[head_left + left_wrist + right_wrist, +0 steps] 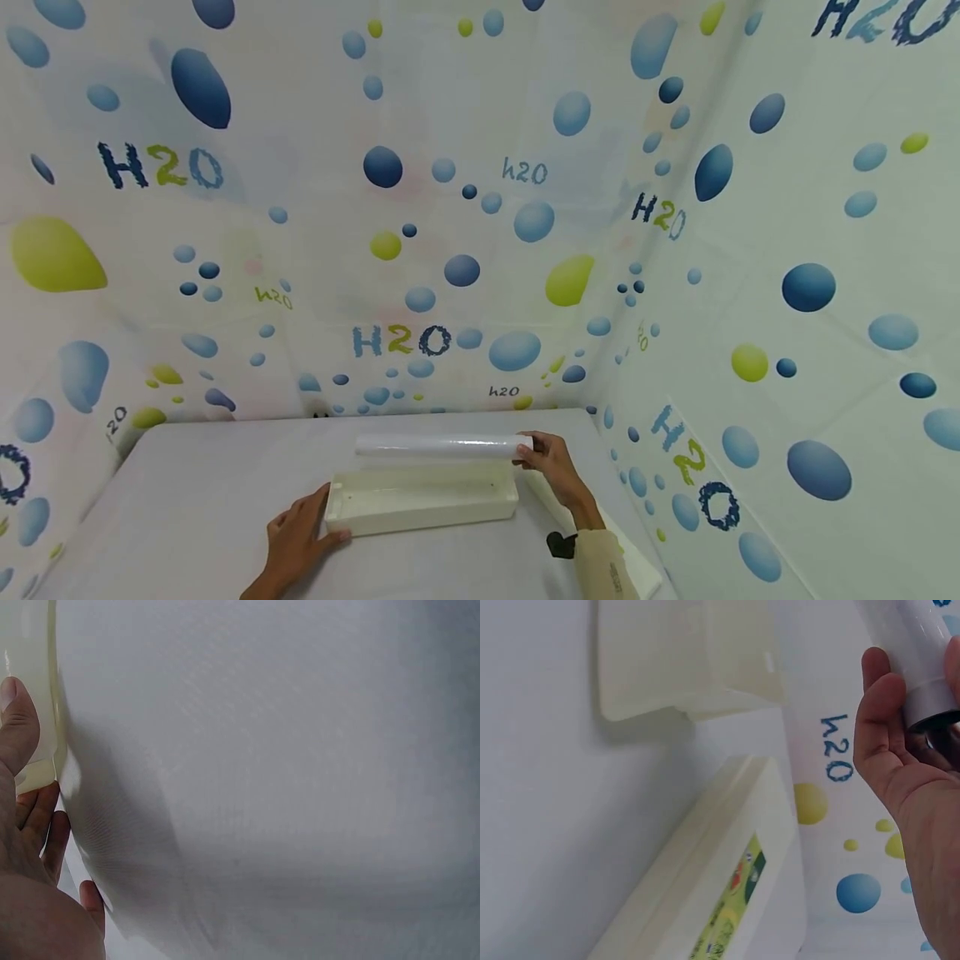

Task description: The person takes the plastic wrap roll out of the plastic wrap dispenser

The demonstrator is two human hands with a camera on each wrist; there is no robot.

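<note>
A long, cream plastic box point(427, 523) without a cover lies on the white table, its hollow side up. At its left end, my left hand point(298, 537) grips it, thumb on the near side and fingers around the end; in the left wrist view only a corner of the box point(34, 776) shows. Just behind and above the box, a glossy white roll of cling film point(442, 447) is held level. My right hand point(558, 471) pinches its right end between thumb and fingers. The right wrist view shows the dark, hollow end of the roll point(930, 694).
To the right of the box lies a long cream lid point(633, 554), slanting toward me, with a green-yellow label point(731, 904). White curtains point(465, 208) with blue and green dots stand behind and beside the table point(187, 508). A small black piece point(561, 545) shows at my right wrist.
</note>
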